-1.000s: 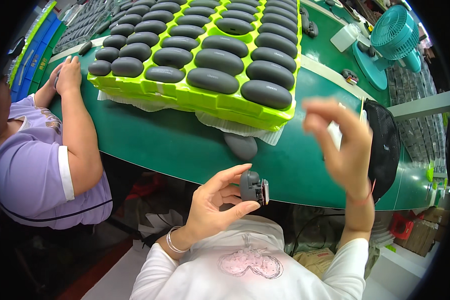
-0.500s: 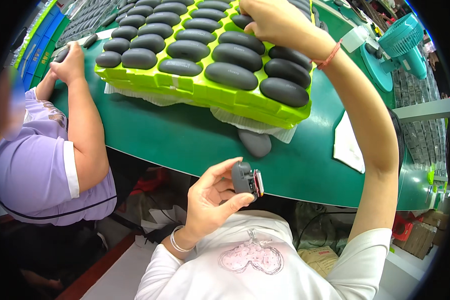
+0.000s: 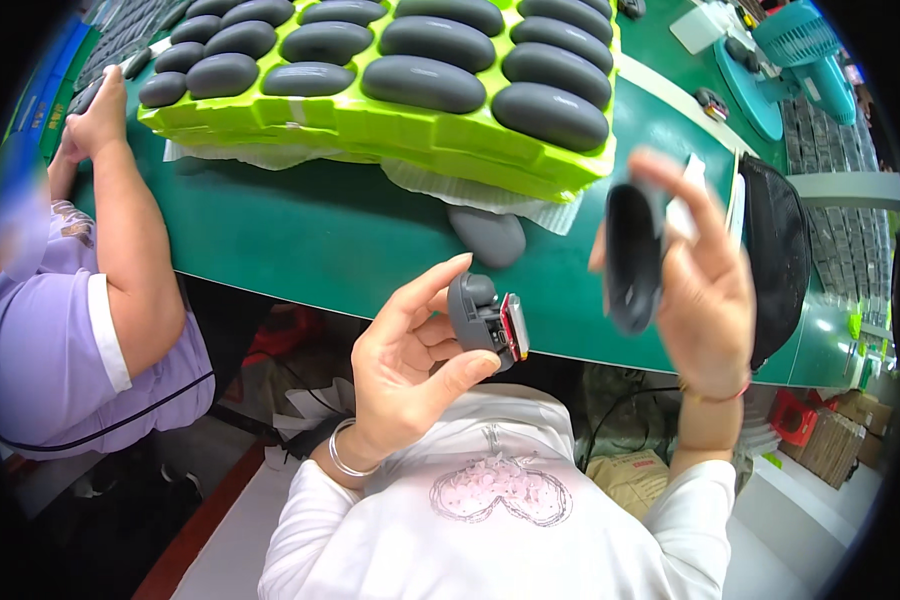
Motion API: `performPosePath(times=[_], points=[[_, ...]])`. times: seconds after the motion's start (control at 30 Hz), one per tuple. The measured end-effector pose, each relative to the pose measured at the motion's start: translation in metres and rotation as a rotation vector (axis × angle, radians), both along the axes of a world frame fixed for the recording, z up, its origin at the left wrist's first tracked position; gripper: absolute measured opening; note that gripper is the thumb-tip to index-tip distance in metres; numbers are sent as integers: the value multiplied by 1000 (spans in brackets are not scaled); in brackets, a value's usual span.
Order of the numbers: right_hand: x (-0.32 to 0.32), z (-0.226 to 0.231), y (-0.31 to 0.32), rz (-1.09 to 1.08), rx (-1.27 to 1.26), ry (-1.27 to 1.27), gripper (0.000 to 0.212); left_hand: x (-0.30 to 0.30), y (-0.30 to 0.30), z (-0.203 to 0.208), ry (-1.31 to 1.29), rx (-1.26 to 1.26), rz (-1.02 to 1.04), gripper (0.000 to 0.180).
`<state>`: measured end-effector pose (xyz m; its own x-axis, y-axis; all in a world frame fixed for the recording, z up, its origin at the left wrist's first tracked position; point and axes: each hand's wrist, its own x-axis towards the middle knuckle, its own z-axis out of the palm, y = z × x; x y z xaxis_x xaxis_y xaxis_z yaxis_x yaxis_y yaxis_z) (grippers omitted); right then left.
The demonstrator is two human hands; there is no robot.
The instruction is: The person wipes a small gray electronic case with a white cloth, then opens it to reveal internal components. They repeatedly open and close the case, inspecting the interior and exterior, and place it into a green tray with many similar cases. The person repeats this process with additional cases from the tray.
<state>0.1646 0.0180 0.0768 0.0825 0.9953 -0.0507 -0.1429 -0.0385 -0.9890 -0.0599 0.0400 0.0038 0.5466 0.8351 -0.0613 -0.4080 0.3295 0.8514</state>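
Observation:
Between the thumb and fingers of my left hand (image 3: 400, 355) is a dark grey earbud-case inner part (image 3: 473, 315), with a red-edged circuit board and a silvery block showing on its right side. My right hand (image 3: 705, 290), a little blurred, grips a hollow dark grey case shell (image 3: 632, 258) by its sides, its opening turned toward me. The two pieces are apart, the shell to the right and slightly higher. Beyond them a bright green tray (image 3: 370, 130) holds rows of rounded dark grey shells. One loose grey shell (image 3: 487, 236) lies on the table under the tray's near edge.
A teal fan (image 3: 805, 60) stands at the far right of the green table (image 3: 300, 250). A black mesh bag (image 3: 775, 260) lies on the right edge. At left, a person in a purple shirt (image 3: 50, 330) works with their hands near blue bins (image 3: 45, 100).
My right hand has come back from the tray toward me, now carrying a hollow shell. My left hand still holds the inner part. The view has shifted, so the tray appears higher.

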Motion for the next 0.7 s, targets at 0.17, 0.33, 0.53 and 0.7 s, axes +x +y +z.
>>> performPosePath(times=[0.17, 0.33, 0.53, 0.7], points=[[-6, -42, -61, -58, -140, 207, 54, 25, -1, 6, 34, -50, -120, 67], [1, -53, -73, -86, -134, 113, 53, 36, -5, 1, 81, -37, -169, 65], [11, -54, -76, -41, -141, 177, 55, 42, -8, 2, 163, -20, -212, 65], [16, -63, -84, 13, -197, 725, 65, 37, -17, 1, 21, -76, -75, 72]])
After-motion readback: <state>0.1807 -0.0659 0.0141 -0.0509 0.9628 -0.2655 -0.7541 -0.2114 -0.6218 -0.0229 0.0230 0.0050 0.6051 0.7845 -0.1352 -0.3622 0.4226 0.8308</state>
